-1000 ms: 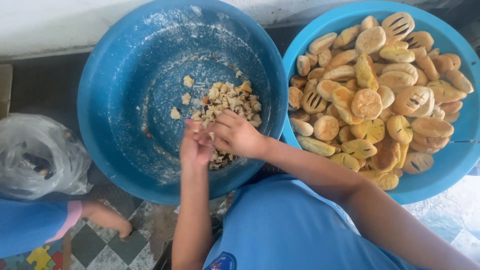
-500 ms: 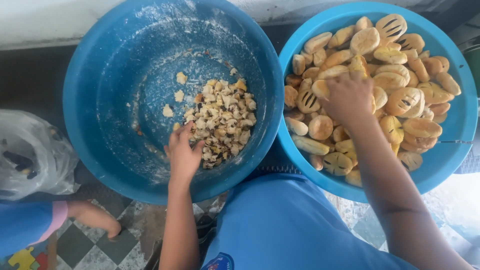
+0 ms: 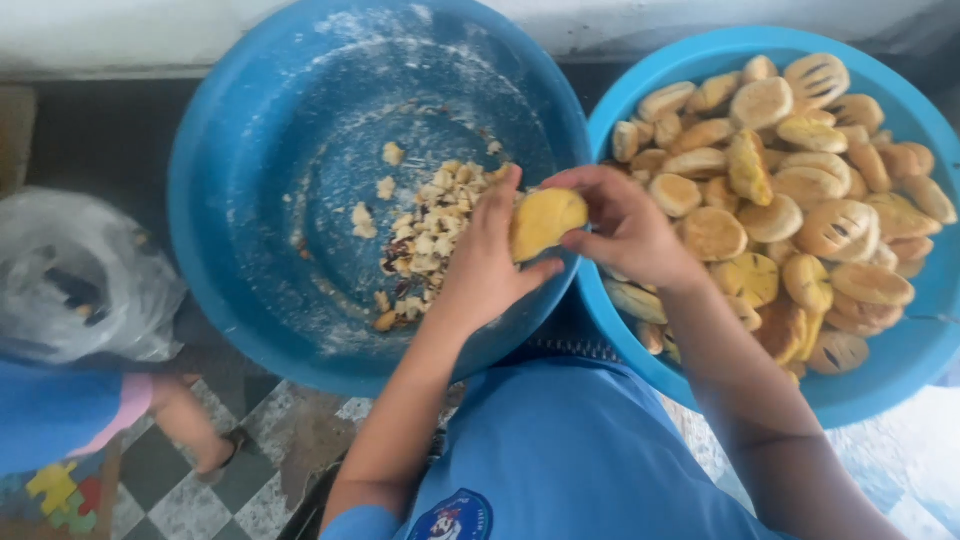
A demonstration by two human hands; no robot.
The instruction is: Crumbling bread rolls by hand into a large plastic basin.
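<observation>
Both of my hands hold one round yellow bun (image 3: pixel 543 220) over the right rim of the big blue basin (image 3: pixel 250 150). My left hand (image 3: pixel 485 265) cups it from the left and below; my right hand (image 3: pixel 625 225) pinches it from the right. In that basin lies a heap of torn bread pieces (image 3: pixel 425 235), with a few loose bits beside it and flour dust on the wall. Another blue basin (image 3: pixel 900 370) on the right is piled with several whole buns (image 3: pixel 800 190), some of them slashed on top.
A crumpled clear plastic bag (image 3: pixel 75 275) lies at the left. Below it another person's leg and foot (image 3: pixel 195 430) rest on a checkered tile floor (image 3: pixel 200 500). My blue shirt (image 3: pixel 570 450) fills the bottom centre. A pale ledge (image 3: pixel 100 40) runs behind the basins.
My right hand has come back from the bun basin with a yellow bun. My left hand has risen from the torn pieces to meet it over the left basin's rim.
</observation>
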